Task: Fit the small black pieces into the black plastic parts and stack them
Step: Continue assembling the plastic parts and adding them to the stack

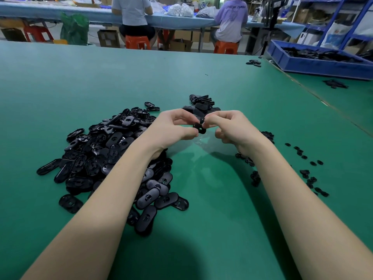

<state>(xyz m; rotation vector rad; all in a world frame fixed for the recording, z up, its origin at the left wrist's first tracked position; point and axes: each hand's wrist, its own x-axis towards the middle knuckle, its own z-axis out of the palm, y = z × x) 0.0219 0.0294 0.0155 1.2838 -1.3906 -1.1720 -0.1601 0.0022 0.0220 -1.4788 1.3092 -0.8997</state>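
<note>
Just above the green table mat (201,229), both hands meet over one oval black plastic part (199,128). The left hand (173,128) pinches its near end between thumb and curled fingers, while the right hand (232,126) pinches the far side, thumb and forefinger pressed together on it; whether a small piece sits under those fingertips cannot be told. Left of the left hand's fingers, and running back under that forearm, lies a loose heap of oval black plastic parts (113,158). Just beyond both sets of fingertips stands a short stack of black parts (201,105). Right of the right hand's fingers, small black pieces (308,174) lie scattered on the mat. Far beyond, to the right, a blue plastic crate (323,64) holds more black parts.
</note>
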